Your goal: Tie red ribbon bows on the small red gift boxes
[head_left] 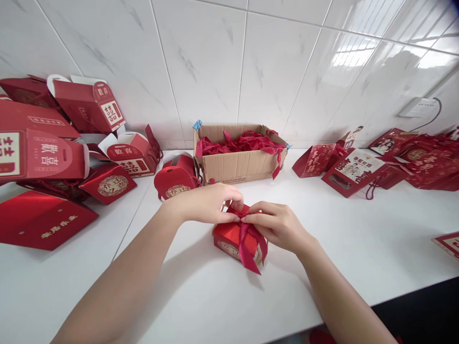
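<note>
A small red gift box (227,234) with gold patterns sits on the white table in front of me. Dark red ribbon (247,248) is gathered at its top, and loose tails hang down over the near side. My left hand (217,203) pinches the ribbon from the left, thumb and fingers closed at the gathered spot. From the right, my right hand (278,222) pinches the ribbon there too, its fingertips nearly touching the left thumb. The fingers partly cover the knot or loop, so its exact shape is hidden.
Behind the hands, a cardboard box (236,167) holds many red ribbons. A red box (175,179) stands left of it. Several red gift boxes (86,102) are piled at the left; more gift boxes (353,172) stand at the right. A tiled wall (208,62) closes off the back.
</note>
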A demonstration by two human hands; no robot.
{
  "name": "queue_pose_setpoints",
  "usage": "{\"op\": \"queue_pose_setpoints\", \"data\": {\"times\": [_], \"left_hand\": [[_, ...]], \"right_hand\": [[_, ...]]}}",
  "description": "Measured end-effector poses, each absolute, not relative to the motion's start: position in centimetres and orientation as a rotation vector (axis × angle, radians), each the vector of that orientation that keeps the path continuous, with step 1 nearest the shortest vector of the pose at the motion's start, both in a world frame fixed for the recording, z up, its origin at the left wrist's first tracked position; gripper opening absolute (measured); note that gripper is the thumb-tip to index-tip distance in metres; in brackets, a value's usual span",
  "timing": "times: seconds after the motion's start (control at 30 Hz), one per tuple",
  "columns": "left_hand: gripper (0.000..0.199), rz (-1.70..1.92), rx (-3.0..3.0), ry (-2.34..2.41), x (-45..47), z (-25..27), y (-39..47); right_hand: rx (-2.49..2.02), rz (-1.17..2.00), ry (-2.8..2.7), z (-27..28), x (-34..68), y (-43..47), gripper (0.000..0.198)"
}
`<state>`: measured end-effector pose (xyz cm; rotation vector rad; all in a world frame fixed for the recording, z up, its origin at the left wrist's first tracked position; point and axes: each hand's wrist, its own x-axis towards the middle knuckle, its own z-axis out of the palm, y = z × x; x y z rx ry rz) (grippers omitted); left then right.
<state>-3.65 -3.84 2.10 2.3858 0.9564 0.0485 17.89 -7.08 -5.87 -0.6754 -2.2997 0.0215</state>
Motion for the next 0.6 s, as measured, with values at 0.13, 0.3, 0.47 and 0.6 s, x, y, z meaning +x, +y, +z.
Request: {"op": "queue_pose_setpoints", "data": {"times": [0.13,0.3,0.47,0.6], "left_hand": [[0.007,0.08,2.412,1.029,-3.76,2.38,-4.0],[0.008,0.003,2.413,1.111,-3.89,2.52,-4.27],[0.008,-0.021,2.412,1.156,-3.83,2.32,-4.24],[0.005,-0.021,2.385,1.172,-3.9,2.56,-4.29]], "right_hand": [[-0.669,0.011,-2.305,-5.83,17.92,-7.06,0.029],[-0.668,0.004,-2.336,-5.66,17.89,-7.15,0.032],[-0.788,0.065,-2.281,-5.51,18.01,-7.18,0.033],[-0.934,0.19,-2.239,-5.25,18.5,-6.97,0.025]]}}
